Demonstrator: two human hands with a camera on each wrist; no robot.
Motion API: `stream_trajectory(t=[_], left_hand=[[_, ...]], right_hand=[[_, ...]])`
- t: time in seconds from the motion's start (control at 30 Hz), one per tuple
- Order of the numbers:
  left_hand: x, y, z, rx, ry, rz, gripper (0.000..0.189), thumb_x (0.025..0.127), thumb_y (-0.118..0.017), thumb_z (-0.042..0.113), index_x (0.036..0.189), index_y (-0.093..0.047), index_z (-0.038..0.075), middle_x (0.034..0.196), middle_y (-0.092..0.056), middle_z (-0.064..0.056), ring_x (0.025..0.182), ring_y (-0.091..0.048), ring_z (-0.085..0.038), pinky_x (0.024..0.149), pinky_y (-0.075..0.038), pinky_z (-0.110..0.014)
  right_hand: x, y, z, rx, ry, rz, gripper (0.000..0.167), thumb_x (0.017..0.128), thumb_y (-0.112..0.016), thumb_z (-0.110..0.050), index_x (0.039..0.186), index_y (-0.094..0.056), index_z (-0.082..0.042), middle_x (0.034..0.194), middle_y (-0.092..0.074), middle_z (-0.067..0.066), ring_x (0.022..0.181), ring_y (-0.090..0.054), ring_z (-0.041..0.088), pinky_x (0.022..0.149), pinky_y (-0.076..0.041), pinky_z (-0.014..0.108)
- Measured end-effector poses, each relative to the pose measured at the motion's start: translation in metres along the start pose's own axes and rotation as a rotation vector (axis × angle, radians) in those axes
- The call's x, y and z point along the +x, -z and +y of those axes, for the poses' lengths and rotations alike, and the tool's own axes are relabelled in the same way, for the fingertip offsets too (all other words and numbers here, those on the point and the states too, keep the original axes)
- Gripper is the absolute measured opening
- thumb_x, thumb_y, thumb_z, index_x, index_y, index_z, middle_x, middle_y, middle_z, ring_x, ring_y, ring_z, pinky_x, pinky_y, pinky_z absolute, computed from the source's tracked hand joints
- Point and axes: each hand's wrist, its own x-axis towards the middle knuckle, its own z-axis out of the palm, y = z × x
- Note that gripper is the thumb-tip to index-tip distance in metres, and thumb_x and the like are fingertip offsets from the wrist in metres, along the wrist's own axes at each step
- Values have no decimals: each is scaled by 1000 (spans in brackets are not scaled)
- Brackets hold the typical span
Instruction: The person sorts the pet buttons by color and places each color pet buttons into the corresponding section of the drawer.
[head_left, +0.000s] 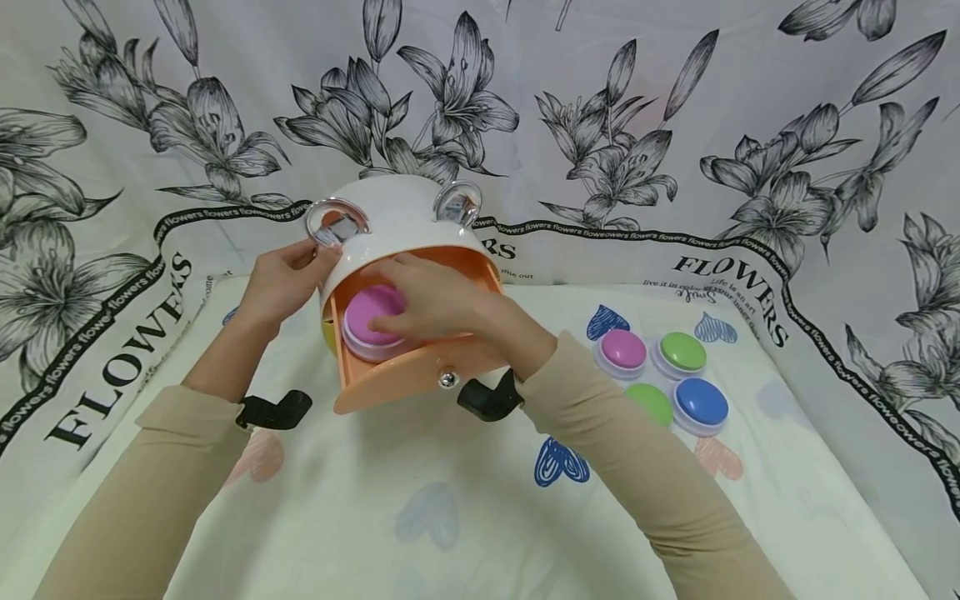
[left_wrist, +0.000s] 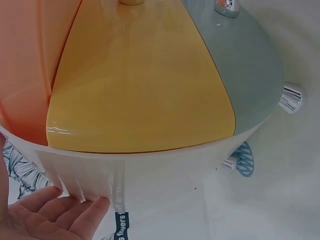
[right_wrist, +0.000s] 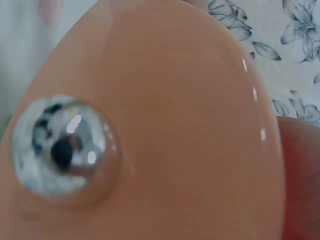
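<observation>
A white, rounded drawer case (head_left: 397,208) with two silver ring-shaped ears stands tilted toward me. Its orange drawer (head_left: 420,375), with a round silver knob (right_wrist: 62,150), is pulled out. My left hand (head_left: 288,283) holds the case's edge beside the left ear; in the left wrist view its fingertips (left_wrist: 95,205) meet the white wall. In the drawer lies a round button (head_left: 371,308) with a pink domed top and white base. My right hand (head_left: 435,300) reaches into the drawer, thumb over the pink top; I cannot tell whether it grips anything, as its fingers are partly hidden.
To the right on the patterned cloth sit several similar buttons: pink (head_left: 622,348), two green ones (head_left: 682,351) and blue (head_left: 701,402). Yellow (left_wrist: 140,85) and grey-green (left_wrist: 240,65) drawers are pushed in beside the orange one. A flower-printed curtain (head_left: 600,108) hangs behind.
</observation>
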Motion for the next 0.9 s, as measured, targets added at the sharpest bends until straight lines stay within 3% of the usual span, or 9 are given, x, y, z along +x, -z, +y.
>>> stream_trajectory(t=[0.23, 0.53, 0.73, 0.9], left_hand=[[1, 1, -1, 4, 1, 4, 90, 81, -49, 66, 146, -24, 9, 146, -34, -14, 135, -29, -30, 106, -28, -55], [1, -1, 0, 13, 11, 4, 89, 81, -48, 66, 146, -26, 10, 145, -36, -13, 135, -28, -30, 106, -28, -56], [0, -1, 0, 17, 5, 5, 87, 82, -49, 65, 145, -28, 9, 145, -36, -14, 135, -30, -30, 106, -28, -55], [0, 0, 0, 17, -5, 0, 89, 81, -49, 65, 146, -25, 9, 145, -36, -14, 135, -29, -30, 106, -28, -55]], right_hand=[[-17, 11, 8, 59, 16, 118, 55, 88, -60, -35, 136, -41, -16, 132, -50, -1, 120, -46, 12, 100, -40, 24], [-39, 27, 33, 91, 11, 308, 49, 89, -61, -31, 132, -48, -13, 126, -56, 2, 117, -49, 16, 98, -42, 30], [-52, 35, 61, 82, -40, 432, 48, 89, -60, -31, 132, -48, -14, 126, -55, 1, 116, -50, 17, 94, -45, 32], [-63, 34, 98, 87, -71, 554, 49, 89, -61, -28, 133, -46, -13, 129, -54, 3, 117, -50, 18, 95, -44, 33]])
